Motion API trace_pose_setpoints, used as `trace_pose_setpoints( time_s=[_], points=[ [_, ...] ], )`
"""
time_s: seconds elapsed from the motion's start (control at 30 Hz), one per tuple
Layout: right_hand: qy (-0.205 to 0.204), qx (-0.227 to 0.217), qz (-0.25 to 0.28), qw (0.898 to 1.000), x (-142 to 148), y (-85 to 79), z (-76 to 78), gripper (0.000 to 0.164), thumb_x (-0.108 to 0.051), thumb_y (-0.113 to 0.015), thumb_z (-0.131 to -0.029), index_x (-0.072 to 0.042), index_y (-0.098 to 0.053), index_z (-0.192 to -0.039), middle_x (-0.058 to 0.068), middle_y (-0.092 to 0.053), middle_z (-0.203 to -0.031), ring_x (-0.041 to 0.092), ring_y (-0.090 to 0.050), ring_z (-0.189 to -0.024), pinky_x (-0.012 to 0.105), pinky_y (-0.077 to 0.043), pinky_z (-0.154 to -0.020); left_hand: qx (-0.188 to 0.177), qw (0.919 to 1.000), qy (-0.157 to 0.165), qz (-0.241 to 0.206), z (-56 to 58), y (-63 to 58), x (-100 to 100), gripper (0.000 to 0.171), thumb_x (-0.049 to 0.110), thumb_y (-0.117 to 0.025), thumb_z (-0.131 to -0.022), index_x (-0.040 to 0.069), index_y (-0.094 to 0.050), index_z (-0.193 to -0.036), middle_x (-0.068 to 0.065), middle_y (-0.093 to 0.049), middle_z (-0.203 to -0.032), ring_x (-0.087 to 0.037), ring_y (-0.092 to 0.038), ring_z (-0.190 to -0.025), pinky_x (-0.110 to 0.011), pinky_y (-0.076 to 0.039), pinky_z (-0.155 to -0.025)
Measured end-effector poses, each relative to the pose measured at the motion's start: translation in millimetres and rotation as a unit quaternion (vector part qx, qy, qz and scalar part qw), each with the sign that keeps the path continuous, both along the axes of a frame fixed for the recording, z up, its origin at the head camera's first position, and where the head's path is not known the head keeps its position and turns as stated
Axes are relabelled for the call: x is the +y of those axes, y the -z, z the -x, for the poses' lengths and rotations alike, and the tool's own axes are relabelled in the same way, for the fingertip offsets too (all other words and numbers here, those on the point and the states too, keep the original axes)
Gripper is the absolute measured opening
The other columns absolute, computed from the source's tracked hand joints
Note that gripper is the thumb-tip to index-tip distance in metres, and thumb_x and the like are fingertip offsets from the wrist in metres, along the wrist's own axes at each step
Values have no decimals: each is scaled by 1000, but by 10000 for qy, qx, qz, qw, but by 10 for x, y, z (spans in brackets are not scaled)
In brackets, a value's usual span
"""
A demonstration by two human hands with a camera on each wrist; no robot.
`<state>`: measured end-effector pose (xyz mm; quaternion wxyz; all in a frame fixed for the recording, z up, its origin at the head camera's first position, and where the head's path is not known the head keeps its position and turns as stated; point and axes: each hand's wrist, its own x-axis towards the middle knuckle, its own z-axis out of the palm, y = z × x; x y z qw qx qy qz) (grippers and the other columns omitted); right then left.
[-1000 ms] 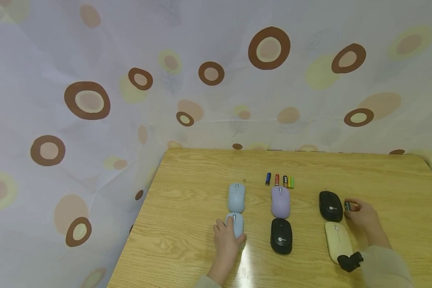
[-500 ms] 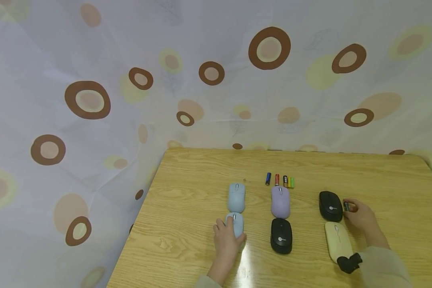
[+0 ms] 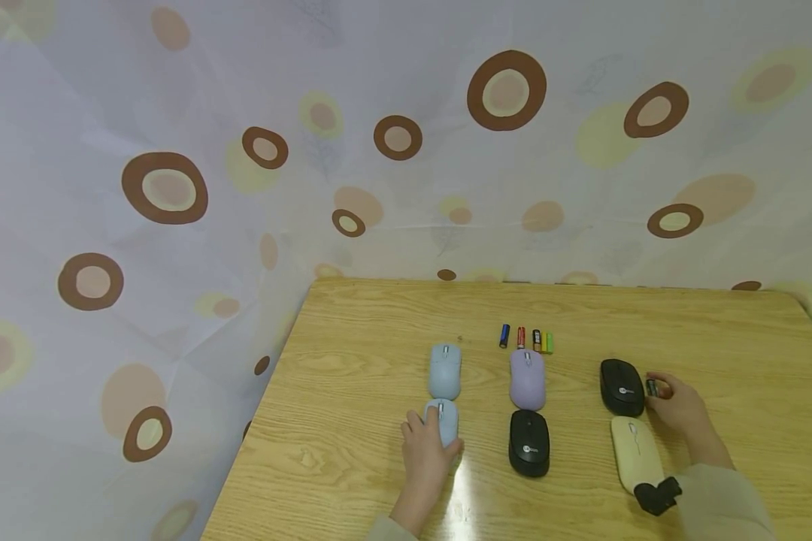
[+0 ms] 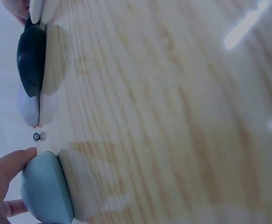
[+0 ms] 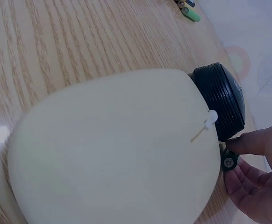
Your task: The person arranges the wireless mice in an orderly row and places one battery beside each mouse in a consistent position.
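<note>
My left hand (image 3: 428, 452) holds the nearer of two light blue computer mice (image 3: 449, 425), thumb and fingers on its sides, as the left wrist view also shows. Directly beyond that mouse lies the other light blue mouse (image 3: 445, 371). Over on the right, my right hand (image 3: 680, 406) pinches a small dark battery (image 5: 229, 162) between thumb and fingers. The battery is low by the table, beside a black mouse (image 3: 622, 387). A cream mouse (image 3: 634, 451) lies in front of that black one and fills much of the right wrist view.
Between my hands lie a purple mouse (image 3: 528, 380) and another black mouse (image 3: 529, 443). Behind the purple one is a row of batteries: blue (image 3: 504, 336), red (image 3: 521, 338), black (image 3: 537, 340), with yellow and green ones (image 3: 548, 343) side by side. Patterned sheeting (image 3: 440, 248) stands behind the wooden table (image 3: 352, 361).
My right hand has shifted very slightly left with the battery, closer to the black mouse. The left hand and the mice have stayed in place.
</note>
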<state>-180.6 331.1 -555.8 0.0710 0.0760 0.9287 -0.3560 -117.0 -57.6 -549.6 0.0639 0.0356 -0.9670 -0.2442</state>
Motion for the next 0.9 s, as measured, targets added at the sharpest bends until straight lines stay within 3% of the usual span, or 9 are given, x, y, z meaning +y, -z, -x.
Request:
trace_pose_setpoints(
  time_s=[0.37,0.9],
  points=[
    [110,-72,-19,9999,-17,-54,-7,48,-7,-51,-87,12,-34,-127,27,-48,-93,37,-46,-83,39,-38,-65,2,10000,-61,27,1,7,10,59,28,-82,-64,3,-54,-109,-12,-41,-89,-22,-42,-75,-30,-42,-52],
    [248,-298,136,9992,-25,-89,-4,54,-15,-50,-89,12,-29,-130,26,-46,-95,36,-45,-85,39,-39,-66,53,10000,-56,49,-1,22,5,58,29,-82,-63,4,-55,-108,-11,-41,-88,-21,-41,-75,-29,-42,-51]
  ],
)
